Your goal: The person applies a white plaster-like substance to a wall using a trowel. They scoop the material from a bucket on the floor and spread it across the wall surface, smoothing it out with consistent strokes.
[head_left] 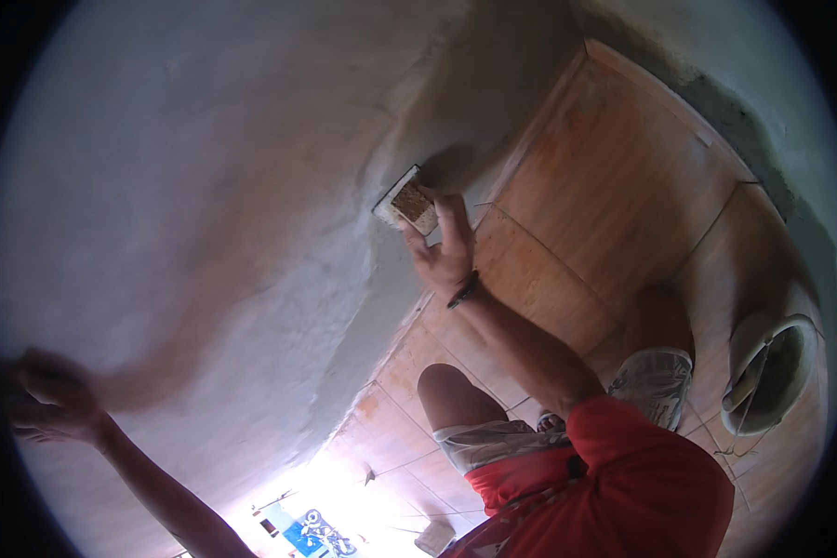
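- The right hand (pixel 448 253) has its fingers clamped on a plaster float (pixel 405 201), pressed flat against the grey plastered wall (pixel 205 186) near its lower edge; a tilted float could gouge the soft-looking coat.
- The left hand (pixel 51 400) rests open on the wall, fingers spread; leaning there could mark it.
- The bucket (pixel 770 372) stands on the tiled floor (pixel 614 186), well apart; a backward step could tip it.

2 hands (pixel 51 395), 1 float (pixel 407 201), 1 bucket (pixel 772 372), 1 wristband (pixel 463 290)
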The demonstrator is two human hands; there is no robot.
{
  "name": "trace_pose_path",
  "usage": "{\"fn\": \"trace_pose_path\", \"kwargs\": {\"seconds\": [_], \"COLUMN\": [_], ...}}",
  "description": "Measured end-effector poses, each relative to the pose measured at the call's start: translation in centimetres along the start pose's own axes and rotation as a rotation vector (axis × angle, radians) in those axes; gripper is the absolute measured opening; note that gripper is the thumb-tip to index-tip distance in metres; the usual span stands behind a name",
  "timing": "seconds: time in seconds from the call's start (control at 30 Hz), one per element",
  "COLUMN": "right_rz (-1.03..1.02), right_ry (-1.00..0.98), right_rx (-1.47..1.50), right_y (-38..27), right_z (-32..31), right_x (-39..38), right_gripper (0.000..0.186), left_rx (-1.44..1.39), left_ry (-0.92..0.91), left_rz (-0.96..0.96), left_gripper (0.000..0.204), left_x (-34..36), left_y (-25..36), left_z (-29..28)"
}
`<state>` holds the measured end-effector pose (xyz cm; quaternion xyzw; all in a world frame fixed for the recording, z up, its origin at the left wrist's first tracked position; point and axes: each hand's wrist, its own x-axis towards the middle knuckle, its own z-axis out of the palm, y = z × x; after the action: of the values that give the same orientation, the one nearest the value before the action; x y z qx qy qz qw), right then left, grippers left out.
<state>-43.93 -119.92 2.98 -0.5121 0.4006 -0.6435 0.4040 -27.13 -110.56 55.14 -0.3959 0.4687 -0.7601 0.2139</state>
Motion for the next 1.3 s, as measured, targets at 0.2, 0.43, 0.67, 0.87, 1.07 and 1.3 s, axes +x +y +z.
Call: {"fn": "trace_pose_path", "kwargs": {"seconds": [0.2,0.43,0.67,0.87,1.07,1.3], "right_rz": [0.354,-0.151,0.131,-0.070,0.034,0.167], "right_ry": [0.238,0.013,0.209,0.005,0.244,0.173], "right_rx": [0.227,-0.031,0.134,-0.069,0.058,0.058], "right_y": [1.8,0.7,-0.1,2.9,-0.2,3.5], "right_z": [-3.2,-1.8,-1.3,-2.2,-0.2,-1.0], "right_x": [13.1,3.2,14.0,5.7,10.7,6.5], "right_gripper": [0.045,0.034,0.044,0.030,0.034,0.032], "left_rx": [-0.155,-0.009,-0.064,-0.105,-0.108,-0.114], "left_ry": [-0.018,-0.018,-0.011,-0.039,-0.071,-0.047], "left_rz": [0.108,0.077,0.076,0.040,-0.012,0.040], "left_gripper": [0.040,0.050,0.050,0.053,0.055,0.055], "left_x": [2.4,2.3,1.8,2.6,1.5,1.7], "left_y": [2.3,2.3,1.8,3.4,2.5,1.8], "left_z": [-0.9,-1.6,-0.8,-2.0,-1.0,-0.8]}}
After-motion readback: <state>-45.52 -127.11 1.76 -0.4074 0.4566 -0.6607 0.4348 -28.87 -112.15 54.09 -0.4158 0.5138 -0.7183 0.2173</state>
